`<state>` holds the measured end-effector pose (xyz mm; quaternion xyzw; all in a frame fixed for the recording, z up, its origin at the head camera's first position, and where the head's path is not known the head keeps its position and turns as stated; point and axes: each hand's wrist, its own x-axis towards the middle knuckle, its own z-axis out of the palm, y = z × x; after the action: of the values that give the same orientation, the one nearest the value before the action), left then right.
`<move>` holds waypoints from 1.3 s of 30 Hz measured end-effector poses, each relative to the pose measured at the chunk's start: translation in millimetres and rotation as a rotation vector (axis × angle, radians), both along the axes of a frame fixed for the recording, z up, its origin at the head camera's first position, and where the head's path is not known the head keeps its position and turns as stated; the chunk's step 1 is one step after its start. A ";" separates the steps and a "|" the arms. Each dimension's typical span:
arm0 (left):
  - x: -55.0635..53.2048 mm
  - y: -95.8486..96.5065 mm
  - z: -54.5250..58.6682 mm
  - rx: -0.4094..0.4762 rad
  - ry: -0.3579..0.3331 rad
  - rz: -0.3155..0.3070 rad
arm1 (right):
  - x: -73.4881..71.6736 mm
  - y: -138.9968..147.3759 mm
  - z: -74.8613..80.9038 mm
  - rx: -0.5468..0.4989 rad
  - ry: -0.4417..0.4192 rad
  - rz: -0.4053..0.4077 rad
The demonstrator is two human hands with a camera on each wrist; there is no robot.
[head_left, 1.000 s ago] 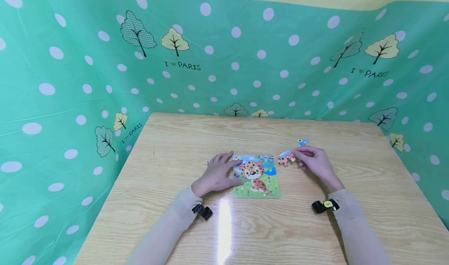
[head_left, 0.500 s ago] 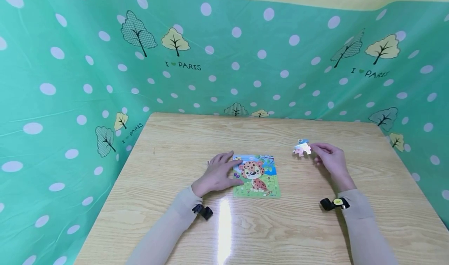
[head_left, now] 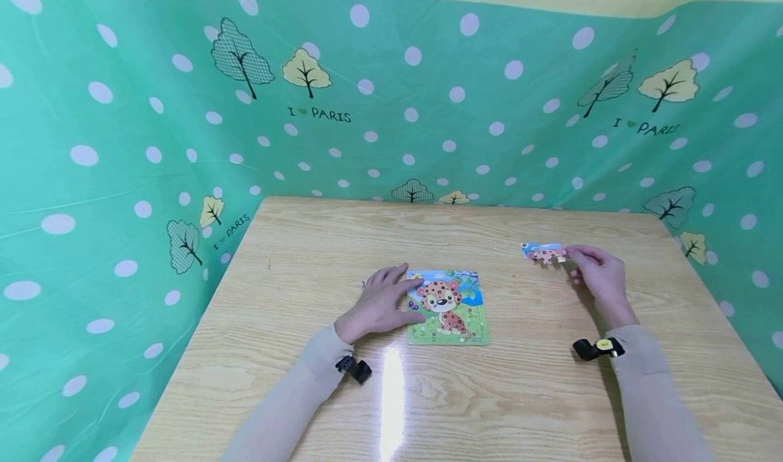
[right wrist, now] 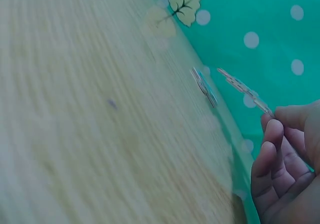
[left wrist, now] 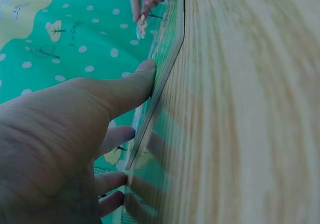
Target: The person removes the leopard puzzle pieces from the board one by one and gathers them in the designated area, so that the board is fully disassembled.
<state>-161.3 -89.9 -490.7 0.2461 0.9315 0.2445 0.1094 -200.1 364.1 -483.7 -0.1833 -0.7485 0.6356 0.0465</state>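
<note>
A square jigsaw puzzle [head_left: 453, 323] with a spotted leopard cub picture lies flat on the wooden table. The left hand [head_left: 382, 302] rests at its left side, thumb and forefinger extended onto its surface. In the left wrist view, the thumb [left wrist: 132, 87] touches the puzzle's top near the edge. The right hand [head_left: 599, 278] pinches a joined puzzle piece [head_left: 550, 253], spotted pink and blue, between thumb and fingers above the table. The right wrist view shows this held piece [right wrist: 245, 90] nearly edge-on. Beyond it, another piece [right wrist: 204, 87] lies on the table, partly hidden in the head view.
The wooden table [head_left: 342, 238] reaches back to a green dotted cloth [head_left: 428, 75], which also hangs along both sides. A bright light reflection streaks the tabletop in front of the puzzle. Each wrist wears a black strap with a small camera.
The right hand has moved right and slightly back, carrying the pinched puzzle piece away from the puzzle towards the other piece. The left hand and the puzzle have stayed in place.
</note>
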 end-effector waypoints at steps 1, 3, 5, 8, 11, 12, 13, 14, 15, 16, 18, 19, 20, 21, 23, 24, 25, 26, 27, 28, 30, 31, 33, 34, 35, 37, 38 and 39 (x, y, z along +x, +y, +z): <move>0.0 -0.1 0.1 0.001 0.002 -0.001 | -1.0 1.7 0.1 0.006 -0.004 -0.009; 0.0 -0.2 0.3 0.003 0.005 -0.002 | -3.0 4.5 0.2 0.030 -0.017 -0.026; -0.1 -0.2 0.3 0.002 0.008 -0.004 | -5.2 6.8 -0.2 0.054 -0.037 -0.044; -0.1 -0.2 -0.2 0.004 0.003 -0.005 | -7.9 9.7 -1.6 0.066 -0.073 -0.076; 0.2 -0.3 -0.8 0.004 -0.003 -0.004 | -9.6 11.8 -3.7 0.083 -0.105 -0.089; 0.2 -0.3 -1.1 0.003 -0.005 -0.004 | -10.1 12.5 -4.4 0.091 -0.114 -0.090; 0.2 -0.3 -1.3 0.000 -0.007 -0.004 | -10.4 12.6 -4.9 0.105 -0.120 -0.087; 0.1 -0.4 -1.7 0.000 -0.005 -0.003 | -11.0 13.0 -5.9 0.120 -0.125 -0.084; 0.0 -0.5 -1.8 -0.003 -0.006 -0.003 | -11.5 13.1 -6.5 0.135 -0.131 -0.082; -0.1 -0.5 -2.1 -0.004 -0.004 -0.004 | -12.1 12.9 -7.1 0.149 -0.134 -0.081; -0.3 -0.7 -2.4 -0.004 -0.004 -0.004 | -13.3 12.1 -8.2 0.186 -0.134 -0.075; -0.4 -0.7 -2.5 -0.002 -0.001 -0.005 | -13.8 11.4 -8.6 0.218 -0.132 -0.069; -0.5 -0.7 -2.7 0.001 0.001 -0.005 | -14.3 10.9 -9.1 0.255 -0.133 -0.063; -0.6 -0.6 -2.7 0.002 0.003 -0.006 | -14.3 10.1 -9.0 0.293 -0.131 -0.053; -0.7 -0.6 -2.9 0.001 0.002 -0.007 | -14.8 8.9 -9.5 0.379 -0.130 -0.039; -0.9 -0.5 -2.9 0.002 0.003 -0.008 | -15.0 8.6 -9.9 0.420 -0.130 -0.035; -1.0 -0.4 -3.0 0.000 0.001 -0.008 | -15.1 8.2 -10.1 0.453 -0.131 -0.031; -1.0 -0.5 -3.1 0.001 0.000 -0.008 | -15.2 8.4 -10.3 0.477 -0.136 -0.027; -1.0 -0.5 -3.3 0.003 -0.002 -0.008 | -15.2 8.0 -10.3 0.496 -0.139 -0.025; -1.0 -0.6 -3.5 0.003 -0.005 -0.007 | -15.3 7.8 -10.3 0.511 -0.144 -0.025; -1.0 -0.6 -2.9 0.006 -0.007 -0.006 | -15.3 7.5 -9.8 0.523 -0.152 -0.022; -0.7 -0.7 -2.6 0.006 -0.006 -0.005 | -15.2 7.4 -9.6 0.524 -0.156 -0.020; -0.5 -0.6 -1.5 0.001 -0.007 -0.005 | -15.1 6.8 -9.1 0.530 -0.163 -0.018; -0.4 -0.6 -0.9 -0.004 -0.006 -0.005 | -15.2 7.0 -9.3 0.530 -0.165 -0.015; -0.2 -0.6 0.1 -0.009 -0.005 -0.005 | -15.2 7.0 -9.6 0.529 -0.167 -0.014; 0.1 -0.6 0.9 -0.015 -0.004 -0.007 | -14.9 7.1 -10.2 0.525 -0.170 -0.012; 0.1 -0.7 1.1 -0.016 -0.004 -0.008 | -14.6 6.9 -10.4 0.522 -0.171 -0.013; 0.2 -0.8 1.2 -0.016 -0.002 -0.009 | -14.3 6.6 -10.5 0.515 -0.172 -0.015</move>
<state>-161.0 -90.7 -489.4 0.2490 0.9322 0.2371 0.1134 -214.3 370.7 -494.2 -0.2243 -0.8853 0.4061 0.0322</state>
